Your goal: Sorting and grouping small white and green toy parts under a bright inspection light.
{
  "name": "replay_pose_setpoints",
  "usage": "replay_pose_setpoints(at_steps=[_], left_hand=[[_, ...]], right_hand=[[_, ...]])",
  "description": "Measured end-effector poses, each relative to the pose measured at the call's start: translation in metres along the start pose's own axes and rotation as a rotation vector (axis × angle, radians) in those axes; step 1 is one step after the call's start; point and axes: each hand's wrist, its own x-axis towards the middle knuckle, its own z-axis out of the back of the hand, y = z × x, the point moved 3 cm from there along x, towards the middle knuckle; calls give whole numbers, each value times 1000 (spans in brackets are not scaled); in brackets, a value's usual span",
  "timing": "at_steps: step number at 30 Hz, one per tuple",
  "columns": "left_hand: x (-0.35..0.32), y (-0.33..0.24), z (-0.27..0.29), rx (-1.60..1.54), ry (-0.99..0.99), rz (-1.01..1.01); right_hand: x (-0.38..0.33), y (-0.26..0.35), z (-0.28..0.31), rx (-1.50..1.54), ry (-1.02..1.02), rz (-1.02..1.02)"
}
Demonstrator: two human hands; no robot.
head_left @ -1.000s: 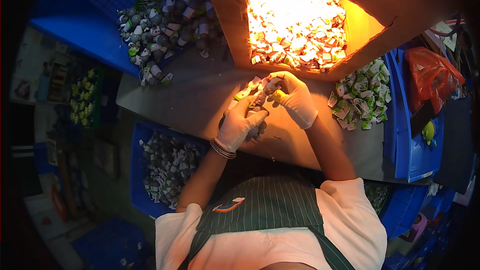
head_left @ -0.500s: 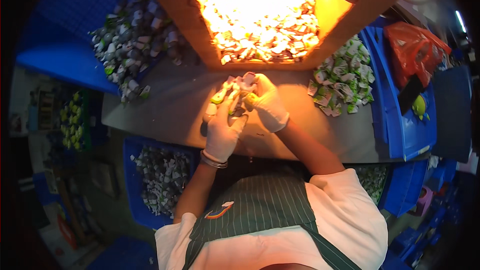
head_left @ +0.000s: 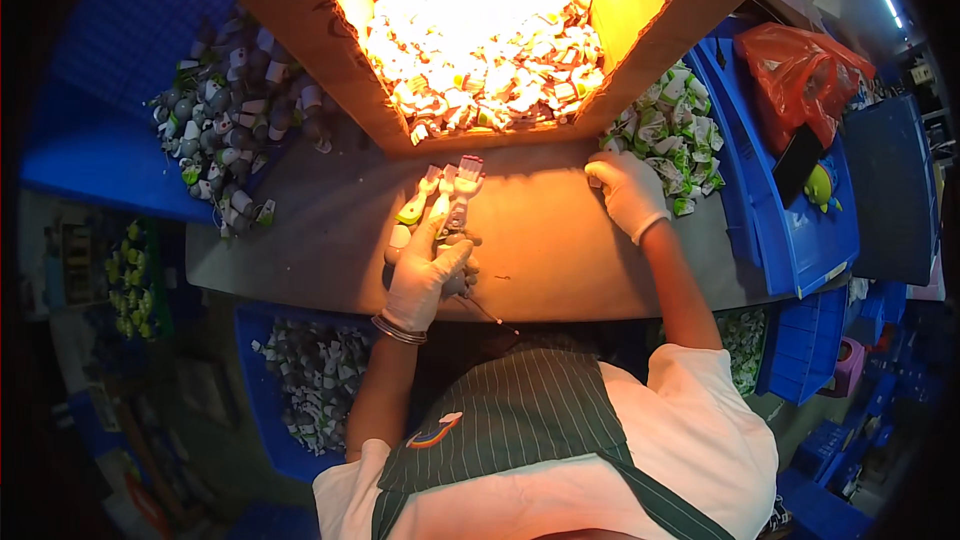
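My gloved left hand (head_left: pixel 418 285) is closed around several small plastic parts (head_left: pixel 445 190), white, green and grey, with pinkish tips on some; they fan out beyond its fingers over the grey table (head_left: pixel 550 275). A thin strand with a small end piece hangs below that hand. Farther right, my gloved right hand (head_left: pixel 630 195) is at the near left edge of a pile of white-and-green parts (head_left: pixel 685 130). Its fingers are curled together, and whatever is between them is hidden.
A cardboard box (head_left: pixel 640 90) with a brightly lit opening full of small parts stands at the back. Grey-and-white parts (head_left: pixel 230 110) heap up at left. Blue bins (head_left: pixel 255 380) sit below the table. At right are a blue tray (head_left: pixel 760 230) and a red plastic bag (head_left: pixel 805 75).
My right hand has left the parts at my left hand and moved right to the white-and-green pile. My left hand keeps its bunch. The whole view has shifted slightly.
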Motion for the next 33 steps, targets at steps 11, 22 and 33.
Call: replay_pose_setpoints(at_steps=[11, 22, 33], left_hand=[[1, -9, -6, 105, -131, -133], [-5, -19, 7, 119, -156, -123], [-4, -21, 9, 786, -286, -752]], right_hand=[[22, 119, -38, 1405, 214, -252], [32, 152, -33, 1016, -22, -67], [34, 161, -35, 1700, 254, -301]])
